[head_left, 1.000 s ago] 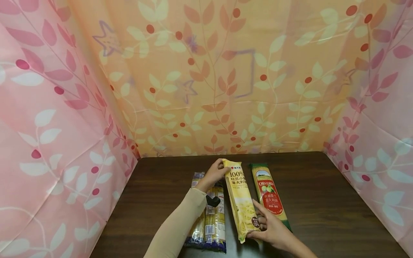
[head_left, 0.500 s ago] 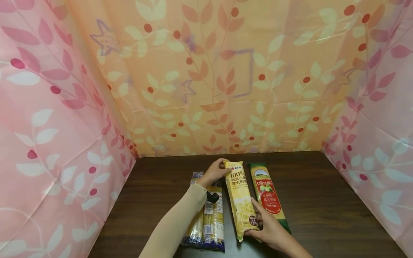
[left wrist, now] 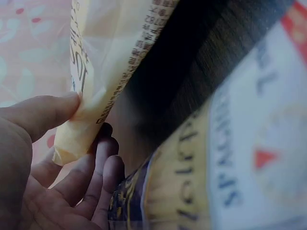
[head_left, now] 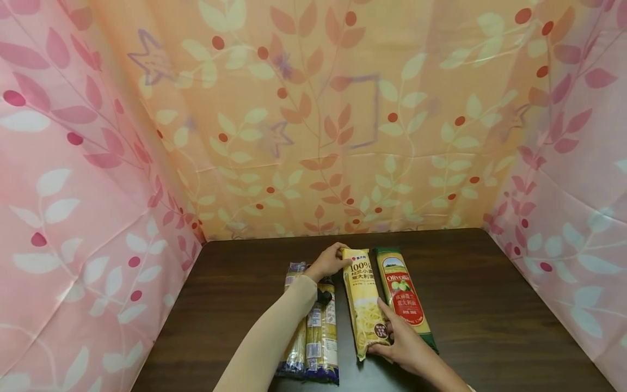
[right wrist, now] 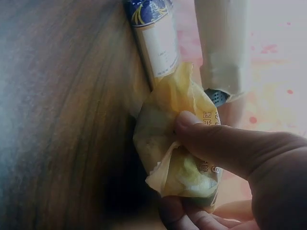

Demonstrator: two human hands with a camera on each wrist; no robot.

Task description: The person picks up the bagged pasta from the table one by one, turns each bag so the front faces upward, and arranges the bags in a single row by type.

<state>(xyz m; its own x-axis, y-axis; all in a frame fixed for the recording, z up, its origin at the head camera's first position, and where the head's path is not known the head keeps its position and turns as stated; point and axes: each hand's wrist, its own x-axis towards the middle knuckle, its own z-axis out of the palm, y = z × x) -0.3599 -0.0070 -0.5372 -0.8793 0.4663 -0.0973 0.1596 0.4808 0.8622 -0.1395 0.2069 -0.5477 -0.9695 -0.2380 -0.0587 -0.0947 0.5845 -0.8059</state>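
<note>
A yellow pasta packet (head_left: 364,299) lies between both hands, slightly tilted, its printed front facing up. My left hand (head_left: 329,262) pinches its far end; in the left wrist view the thumb is on one face and the fingers are behind. At the near end my right hand (head_left: 399,337) grips the lower right corner, thumb pressed on the crimped end in the right wrist view. Left of it lie clear spaghetti packets (head_left: 321,332) with dark blue ends, partly covered by the left forearm. To the right is a green-ended pasta packet (head_left: 404,294) with a red label.
The dark wooden table (head_left: 490,310) carries all the packets. A floral curtain (head_left: 313,120) hangs behind its far edge, with pink curtains at both sides. The spaghetti packet (left wrist: 230,158) lies close to the left hand's fingers.
The yellow packet has come down a little toward the table, still gripped at both ends by my hands. The other packets keep their places; the head view has shifted slightly.
</note>
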